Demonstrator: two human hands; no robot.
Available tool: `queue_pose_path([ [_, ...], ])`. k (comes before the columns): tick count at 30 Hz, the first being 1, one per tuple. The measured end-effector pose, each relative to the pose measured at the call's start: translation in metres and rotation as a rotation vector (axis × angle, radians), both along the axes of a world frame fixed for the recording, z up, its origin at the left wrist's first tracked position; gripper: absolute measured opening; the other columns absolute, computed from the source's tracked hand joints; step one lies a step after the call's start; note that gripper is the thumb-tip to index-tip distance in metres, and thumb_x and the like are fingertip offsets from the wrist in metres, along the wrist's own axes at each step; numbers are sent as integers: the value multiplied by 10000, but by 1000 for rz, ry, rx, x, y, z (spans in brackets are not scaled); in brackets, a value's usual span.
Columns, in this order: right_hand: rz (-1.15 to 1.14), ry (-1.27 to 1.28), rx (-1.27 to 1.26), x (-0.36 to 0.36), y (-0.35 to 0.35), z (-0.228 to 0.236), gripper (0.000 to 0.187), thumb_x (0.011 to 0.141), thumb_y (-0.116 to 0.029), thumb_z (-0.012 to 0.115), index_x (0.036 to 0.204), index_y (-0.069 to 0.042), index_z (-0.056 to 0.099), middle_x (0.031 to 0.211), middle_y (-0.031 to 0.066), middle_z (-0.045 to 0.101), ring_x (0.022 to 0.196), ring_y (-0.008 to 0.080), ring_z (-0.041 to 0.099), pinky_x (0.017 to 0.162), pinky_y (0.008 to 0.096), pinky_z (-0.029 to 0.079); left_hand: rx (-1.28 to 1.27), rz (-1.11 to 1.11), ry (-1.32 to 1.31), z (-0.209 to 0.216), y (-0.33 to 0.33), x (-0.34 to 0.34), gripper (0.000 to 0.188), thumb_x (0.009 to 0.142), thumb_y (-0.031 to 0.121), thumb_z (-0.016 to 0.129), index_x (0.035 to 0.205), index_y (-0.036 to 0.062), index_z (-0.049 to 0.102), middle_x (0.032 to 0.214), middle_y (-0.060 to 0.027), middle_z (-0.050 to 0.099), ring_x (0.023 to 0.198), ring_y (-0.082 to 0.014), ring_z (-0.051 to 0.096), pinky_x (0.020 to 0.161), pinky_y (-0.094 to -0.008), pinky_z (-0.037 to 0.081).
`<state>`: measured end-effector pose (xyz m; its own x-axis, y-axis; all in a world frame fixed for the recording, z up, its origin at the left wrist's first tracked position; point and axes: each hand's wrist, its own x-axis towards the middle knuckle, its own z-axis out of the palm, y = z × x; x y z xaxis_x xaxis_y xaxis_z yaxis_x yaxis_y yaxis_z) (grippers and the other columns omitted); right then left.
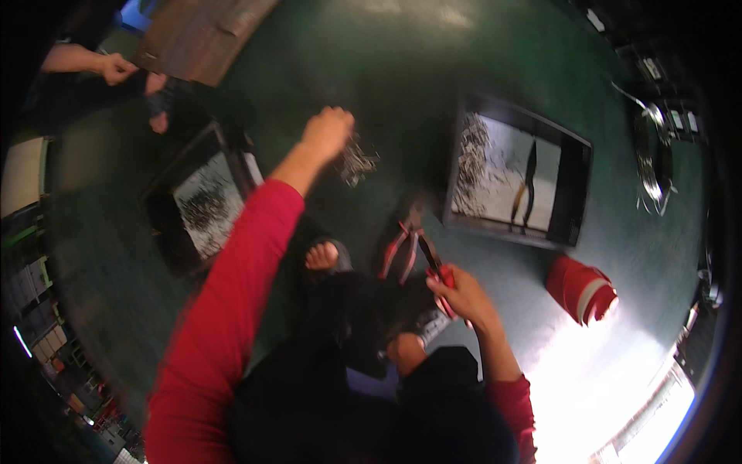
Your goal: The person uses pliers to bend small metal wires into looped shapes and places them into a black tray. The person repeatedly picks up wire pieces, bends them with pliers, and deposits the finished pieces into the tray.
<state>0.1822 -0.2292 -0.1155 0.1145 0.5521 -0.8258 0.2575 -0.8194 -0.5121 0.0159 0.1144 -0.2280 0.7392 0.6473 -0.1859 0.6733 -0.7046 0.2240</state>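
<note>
Left tray (202,203) sat by the left hand (328,130), fisted over a wire pile (357,161). Right hand (462,294) gripped red pliers (433,271) on the floor (371,77). Pliers likely stiff, heavy; hold by handles. Right tray (576,193) beyond.

Contents of closed left hand (328,131) hidden; scattered small metal pieces (357,161) blurred.

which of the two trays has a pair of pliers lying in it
The tray on the right: dark pliers lie on its pale bottom beside a heap of small metal pieces. The left tray holds only metal bits.
</note>
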Motion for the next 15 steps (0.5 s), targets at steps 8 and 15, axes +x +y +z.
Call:
queue_pose_path([
  [8, -22, -25, 73, -6, -2, 5, 372, 826, -368, 703, 967, -31, 630, 820, 166, 675, 803, 306, 663, 743, 404, 491, 109, 20, -295, 19, -28, -11, 94, 819, 59, 539, 913, 56, 526, 917, -119, 551, 906, -316, 514, 769, -416, 417],
  [15, 56, -167, 113, -4, -13, 20, 356, 834, -323, 710, 988, -10, 640, 850, 135, 691, 831, 249, 663, 780, 363, 490, 99, 52, -546, 21, -95, -42, 242, 801, 1, 595, 1029, 83, 595, 950, -99, 561, 954, -301, 535, 813, -404, 443],
])
